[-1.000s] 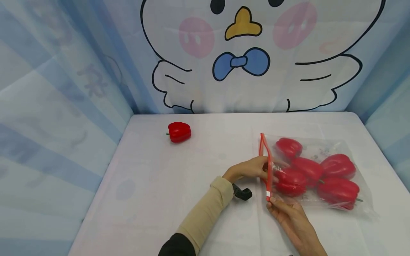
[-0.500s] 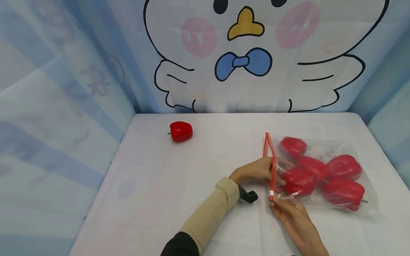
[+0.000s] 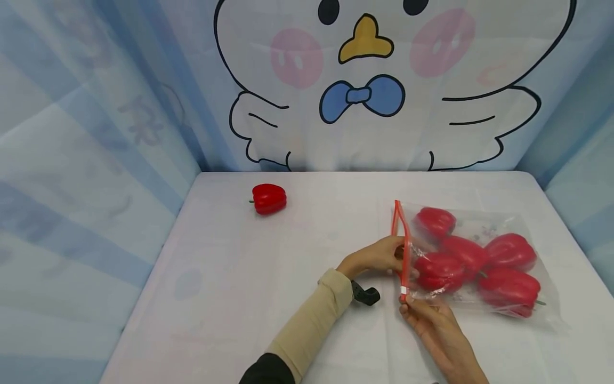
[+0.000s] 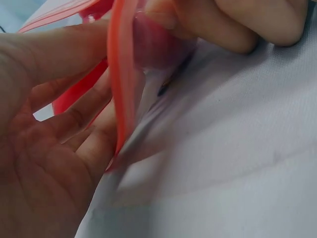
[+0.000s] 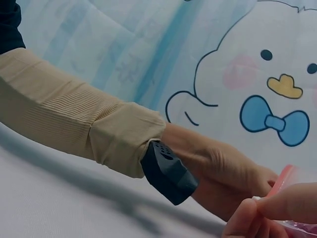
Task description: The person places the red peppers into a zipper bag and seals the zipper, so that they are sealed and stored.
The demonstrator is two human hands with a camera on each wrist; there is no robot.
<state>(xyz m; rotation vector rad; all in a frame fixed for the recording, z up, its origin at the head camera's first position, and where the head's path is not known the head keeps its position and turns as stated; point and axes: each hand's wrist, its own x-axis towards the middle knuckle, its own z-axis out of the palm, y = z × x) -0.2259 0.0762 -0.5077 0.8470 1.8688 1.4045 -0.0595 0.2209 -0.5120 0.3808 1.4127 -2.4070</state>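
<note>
A clear zip bag [image 3: 499, 213] with an orange-red zip strip [image 3: 406, 256] lies at the right of the table, holding several red bell peppers [image 3: 509, 290]. My left hand [image 3: 376, 256] reaches into its mouth, with fingertips beside the nearest pepper [image 3: 438, 271]. In the left wrist view, the left hand's fingers [image 4: 72, 121] are fairly straight and pass behind the strip [image 4: 124, 64]. My right hand [image 3: 438, 330] pinches the bag's near corner at the white zip end. Part of this pinch shows in the right wrist view, where my right thumb [image 5: 292, 203] covers the corner.
A single red bell pepper [image 3: 269, 199] lies on the white table [image 3: 230, 298] at the back left. A dark wrist device [image 3: 365, 294] sits below my left cuff. A printed cloth backdrop [image 3: 360, 133] stands behind the table.
My left fingertips have drawn back slightly toward the bag's mouth. The right hand keeps its pinch on the corner, and the peppers stay put. The head view has shifted a little.
</note>
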